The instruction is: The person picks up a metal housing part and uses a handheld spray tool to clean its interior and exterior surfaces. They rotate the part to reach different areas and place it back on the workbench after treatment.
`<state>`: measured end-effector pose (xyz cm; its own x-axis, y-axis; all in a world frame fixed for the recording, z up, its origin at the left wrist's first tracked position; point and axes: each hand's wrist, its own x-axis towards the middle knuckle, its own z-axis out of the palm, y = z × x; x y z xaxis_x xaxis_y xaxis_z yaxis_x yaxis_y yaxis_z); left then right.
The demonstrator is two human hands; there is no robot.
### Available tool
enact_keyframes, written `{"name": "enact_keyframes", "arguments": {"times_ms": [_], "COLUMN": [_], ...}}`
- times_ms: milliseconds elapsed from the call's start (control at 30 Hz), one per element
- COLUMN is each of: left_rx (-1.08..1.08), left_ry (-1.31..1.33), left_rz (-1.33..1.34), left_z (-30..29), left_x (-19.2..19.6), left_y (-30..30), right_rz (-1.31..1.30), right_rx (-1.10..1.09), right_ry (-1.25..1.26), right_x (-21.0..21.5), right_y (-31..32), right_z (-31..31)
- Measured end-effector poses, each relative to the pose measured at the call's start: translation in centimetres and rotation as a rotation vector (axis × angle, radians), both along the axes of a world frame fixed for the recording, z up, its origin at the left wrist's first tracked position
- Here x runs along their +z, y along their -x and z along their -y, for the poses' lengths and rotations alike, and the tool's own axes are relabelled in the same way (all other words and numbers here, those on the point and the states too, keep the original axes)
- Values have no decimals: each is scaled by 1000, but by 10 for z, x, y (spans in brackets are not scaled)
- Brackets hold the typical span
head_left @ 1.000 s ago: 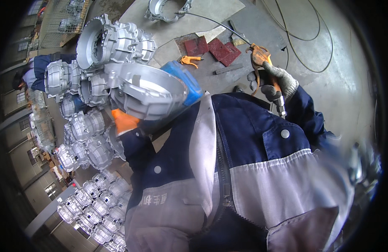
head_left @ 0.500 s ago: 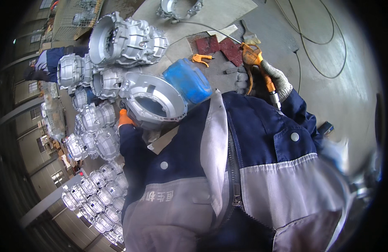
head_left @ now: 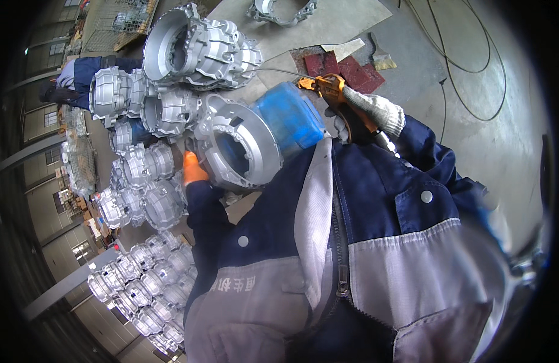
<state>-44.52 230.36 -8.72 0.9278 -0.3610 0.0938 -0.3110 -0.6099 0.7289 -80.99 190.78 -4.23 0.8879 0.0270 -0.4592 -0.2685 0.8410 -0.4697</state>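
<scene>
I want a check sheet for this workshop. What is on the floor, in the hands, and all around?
Surface: grey concrete floor, pale sheets laid on it.
Job's things: silver casting with a blue end, held up against the chest; orange tool.
Clutter: red pads, one casting part on a sheet.
Grippers: left hand, orange glove, on the casting's rim; right hand, white glove, grips the tool.
Cables: black cable looping over the floor.
Surroundings: stacked castings, another person's sleeve, windows at left.
</scene>
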Motion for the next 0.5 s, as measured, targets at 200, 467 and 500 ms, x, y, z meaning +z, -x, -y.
{"name": "enact_keyframes", "arguments": {"times_ms": [200, 467, 500], "left_rx": [-172, -123, -97], "left_ry": [29, -30, 124], "left_rz": [83, 321, 147], "left_z": [-1, 6, 8], "left_x": [20, -3, -4], "left_y": [19, 4, 2], "right_rz": [23, 223, 215], "right_rx": [26, 207, 226], "right_ry": [87, 166, 170], "right_x": [2, 9, 12], "right_y": [-20, -32, -27], "right_z": [-9, -10, -9]}}
